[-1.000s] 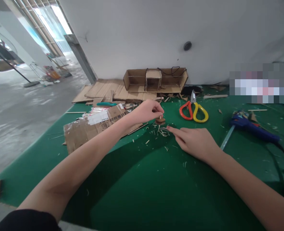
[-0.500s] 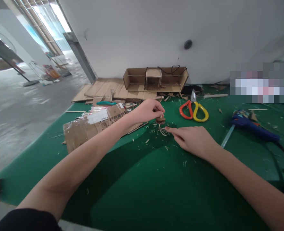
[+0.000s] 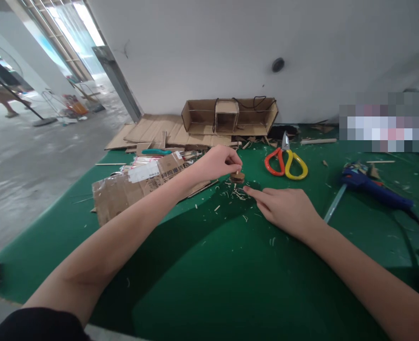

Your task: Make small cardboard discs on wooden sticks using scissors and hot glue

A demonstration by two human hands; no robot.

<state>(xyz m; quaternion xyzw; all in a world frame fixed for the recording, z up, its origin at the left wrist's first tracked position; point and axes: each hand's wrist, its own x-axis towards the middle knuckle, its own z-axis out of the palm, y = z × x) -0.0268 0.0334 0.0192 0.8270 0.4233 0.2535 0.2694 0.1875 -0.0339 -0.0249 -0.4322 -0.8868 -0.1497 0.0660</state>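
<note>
My left hand (image 3: 223, 161) pinches the short stick of a small layered cardboard disc (image 3: 236, 177), holding it just over the green tabletop (image 3: 209, 274). Below the disc lie thin pale wood shavings (image 3: 239, 193). My right hand (image 3: 283, 206) rests just to the right with its index finger stretched toward the shavings. No object shows in it, and its outer fingers are partly hidden. Scissors (image 3: 285, 161) with one red and one yellow handle lie beyond the right hand.
A cardboard box with compartments (image 3: 230, 118) and black cord stands against the wall. Flat cardboard (image 3: 113, 203) and teal-handled pliers (image 3: 156, 151) lie left. A blue glue gun (image 3: 376, 189) with a glue stick lies right. Someone's leg (image 3: 8, 104) shows in the far left background.
The cardboard disc has turned and tilted slightly in my left hand. My right hand has barely shifted. A person's leg has come into sight at far left.
</note>
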